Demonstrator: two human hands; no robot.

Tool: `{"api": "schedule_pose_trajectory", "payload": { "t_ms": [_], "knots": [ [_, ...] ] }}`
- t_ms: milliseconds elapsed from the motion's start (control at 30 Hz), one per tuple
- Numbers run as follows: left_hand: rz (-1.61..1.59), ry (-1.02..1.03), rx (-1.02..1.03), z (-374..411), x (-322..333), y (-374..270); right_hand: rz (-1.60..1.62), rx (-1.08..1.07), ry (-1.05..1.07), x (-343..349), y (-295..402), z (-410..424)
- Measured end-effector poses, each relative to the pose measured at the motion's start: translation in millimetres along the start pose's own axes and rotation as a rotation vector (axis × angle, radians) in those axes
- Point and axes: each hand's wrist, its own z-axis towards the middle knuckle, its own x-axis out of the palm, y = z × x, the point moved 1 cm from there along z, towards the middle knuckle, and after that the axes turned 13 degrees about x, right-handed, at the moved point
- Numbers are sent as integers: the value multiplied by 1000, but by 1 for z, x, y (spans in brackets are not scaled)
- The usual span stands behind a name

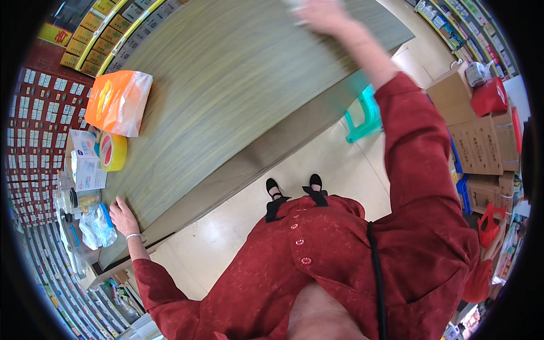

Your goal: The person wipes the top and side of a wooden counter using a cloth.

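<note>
My right hand [325,17] is at the top of the view, blurred, over the far end of the wood-grain counter [221,93]. A white tissue or cloth [297,9] shows under its fingers, partly cut off by the frame. My left hand [124,216] rests on the counter's near left edge with nothing in it. Close beside it lie crumpled clear plastic bags [97,229]. Farther up the left side stand an orange tissue pack [117,102], a roll of yellow packing tape [114,152] and an opened white printed box [90,170].
A green plastic stool [366,121] stands by the counter's right end. Cardboard boxes [476,146] are stacked on the right, topped by a red bag [489,97]. Yellow-edged shelving [100,40] with small boxes and a labelled drawer cabinet [40,127] border the left.
</note>
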Motion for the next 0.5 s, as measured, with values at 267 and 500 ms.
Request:
{"api": "schedule_pose_trajectory", "payload": {
  "t_ms": [267,500],
  "knots": [
    [19,15,50,-13,4,28,209,-884,227,-14,159,-147],
    [-42,-96,16,2,-9,1,87,126,-152,-32,-172,-26]
  ]
}}
